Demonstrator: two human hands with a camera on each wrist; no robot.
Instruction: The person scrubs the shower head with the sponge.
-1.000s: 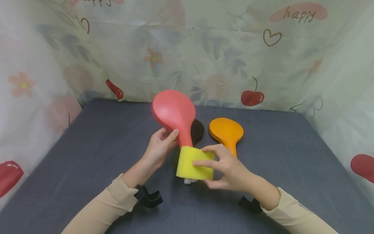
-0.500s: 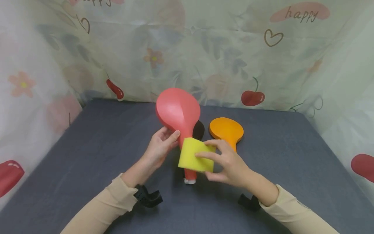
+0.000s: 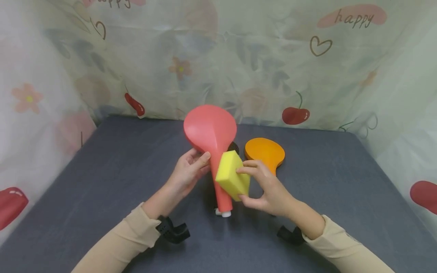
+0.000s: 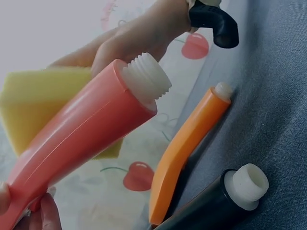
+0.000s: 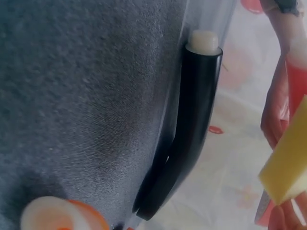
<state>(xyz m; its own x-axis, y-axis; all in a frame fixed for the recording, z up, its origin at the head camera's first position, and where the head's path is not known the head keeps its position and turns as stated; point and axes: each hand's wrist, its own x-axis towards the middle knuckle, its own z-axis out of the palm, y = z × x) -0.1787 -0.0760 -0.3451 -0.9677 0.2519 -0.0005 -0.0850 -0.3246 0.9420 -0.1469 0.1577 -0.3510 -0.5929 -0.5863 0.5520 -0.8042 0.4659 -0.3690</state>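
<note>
My left hand (image 3: 186, 172) grips a red hand shower head (image 3: 209, 127) by its neck, with the round head up and the handle slanting down. At the lower end is a white threaded connector, seen large in the left wrist view (image 4: 146, 79). A yellow sponge (image 3: 233, 176) is pinched between the thumb and fingers of my right hand (image 3: 271, 191). In the head view it overlaps the right side of the red handle, tilted with its edge toward the handle. The left wrist view has the sponge (image 4: 43, 100) behind the handle.
On the dark grey table (image 3: 136, 151) lie an orange shower head (image 3: 264, 151) behind my right hand and a black shower head (image 5: 196, 96), mostly hidden behind the red one in the head view. Patterned cloth (image 3: 218, 68) hangs around the table's back and sides.
The sponge has moved up along the red handle from its lower end and turned edge-on, uncovering the handle's lower part. The red shower head has shifted slightly right. My left hand stays nearly still.
</note>
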